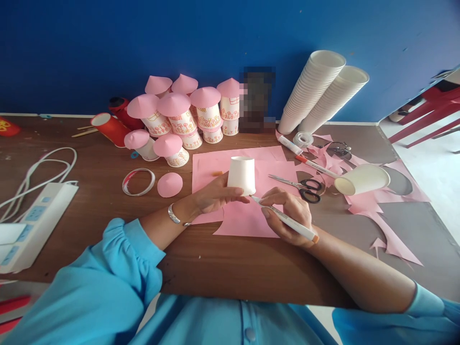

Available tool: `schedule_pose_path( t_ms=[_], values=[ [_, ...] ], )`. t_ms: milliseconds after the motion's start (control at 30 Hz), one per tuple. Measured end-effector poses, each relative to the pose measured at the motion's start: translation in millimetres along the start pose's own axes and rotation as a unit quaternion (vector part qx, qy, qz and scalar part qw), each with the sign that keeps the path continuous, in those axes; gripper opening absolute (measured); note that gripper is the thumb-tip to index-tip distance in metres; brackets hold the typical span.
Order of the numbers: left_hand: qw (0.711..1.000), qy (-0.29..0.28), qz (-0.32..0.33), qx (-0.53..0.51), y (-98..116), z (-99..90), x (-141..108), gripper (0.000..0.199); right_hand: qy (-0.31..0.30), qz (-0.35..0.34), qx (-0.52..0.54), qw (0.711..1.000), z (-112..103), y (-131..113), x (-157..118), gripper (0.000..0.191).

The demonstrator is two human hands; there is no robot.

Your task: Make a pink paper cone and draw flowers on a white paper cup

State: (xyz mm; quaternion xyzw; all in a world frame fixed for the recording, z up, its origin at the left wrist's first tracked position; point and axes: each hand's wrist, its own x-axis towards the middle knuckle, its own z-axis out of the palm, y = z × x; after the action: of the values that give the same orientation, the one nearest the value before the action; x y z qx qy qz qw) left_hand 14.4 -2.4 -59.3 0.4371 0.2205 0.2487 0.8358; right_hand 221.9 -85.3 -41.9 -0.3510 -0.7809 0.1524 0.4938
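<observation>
My left hand (217,194) grips a plain white paper cup (241,173) near its lower end, over the pink paper. A white marker with an orange-brown end (294,224) sits in my right hand (291,211), its tip at the cup's lower edge. I cannot tell whether the tip touches the cup. Under both hands lie pink paper sheets (251,220). Black-handled scissors (300,184) rest just beyond my right hand. Left of the cup is a small pink paper cone (170,185).
Several decorated cups with pink cone roofs (174,108) stand at the back. Two tall stacks of paper cups (312,86) lean on the blue wall. Pink scraps (398,235), an orange-capped marker (316,165) and a loose cup (362,179) lie right; a tape roll (138,182) and power strip (36,225) left.
</observation>
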Motion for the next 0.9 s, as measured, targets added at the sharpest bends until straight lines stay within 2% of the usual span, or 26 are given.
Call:
schedule_pose_path(
  t_ms=[267,600,900],
  values=[
    [0.998,0.012,0.039,-0.054,-6.7,-4.7,0.5,0.033,0.009,-0.004,0.008,1.000,-0.1,0.5,-0.2,0.019],
    [0.997,0.026,0.077,-0.008,-11.1,-2.3,-0.7,0.033,0.015,-0.002,0.021,1.000,1.2,-0.6,0.1,0.019],
    [0.997,0.012,0.081,0.013,-8.6,1.9,0.0,0.036,0.016,0.009,0.020,1.000,0.7,-2.2,0.1,0.019]
  ],
)
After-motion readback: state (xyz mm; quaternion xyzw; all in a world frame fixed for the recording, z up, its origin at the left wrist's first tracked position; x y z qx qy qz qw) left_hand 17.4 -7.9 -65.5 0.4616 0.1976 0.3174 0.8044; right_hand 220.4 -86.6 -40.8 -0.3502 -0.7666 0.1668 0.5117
